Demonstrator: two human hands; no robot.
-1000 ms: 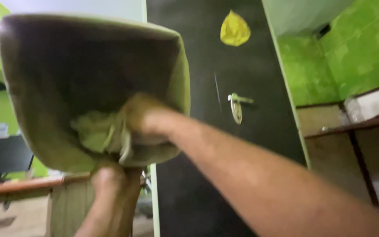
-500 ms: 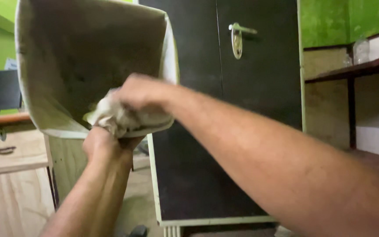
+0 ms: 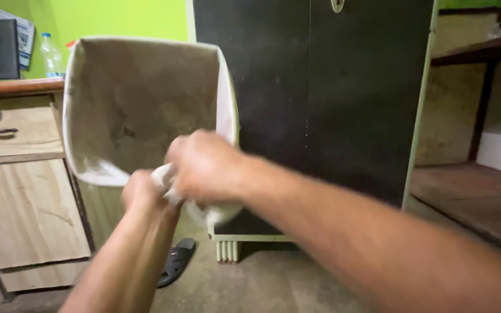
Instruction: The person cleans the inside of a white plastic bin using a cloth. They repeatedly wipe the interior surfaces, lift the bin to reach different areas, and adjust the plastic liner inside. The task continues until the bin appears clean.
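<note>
Fingers: the right hand (image 3: 204, 165) is curled closed round a pale cloth (image 3: 166, 177), knuckles up; the left hand (image 3: 143, 194) is closed on the near rim of the bin (image 3: 140, 107). The fingertips themselves are hidden by blur.
Bin: a pale, grimy plastic bin, held up off the floor and tipped so its mouth faces the camera, at 11 o'clock from the hands.
Cloth: bunched at the bin's lower lip, between the two hands, touching both.
Change: half a second ago the bin stood higher and the cloth was inside the lower wall; now the bin is lower and the cloth sits on the lip.
Meaning: the wiping looks to have worked outward from inside wall to rim.
Cabinet (image 3: 331, 104): dark doors, at 1 o'clock behind the bin.
Counter (image 3: 15, 87): wooden, with drawers, at 9 o'clock; a clear bottle (image 3: 52, 55) stands on it.
Floor: a black sandal (image 3: 176, 262) lies at 6 o'clock below the hands.
</note>
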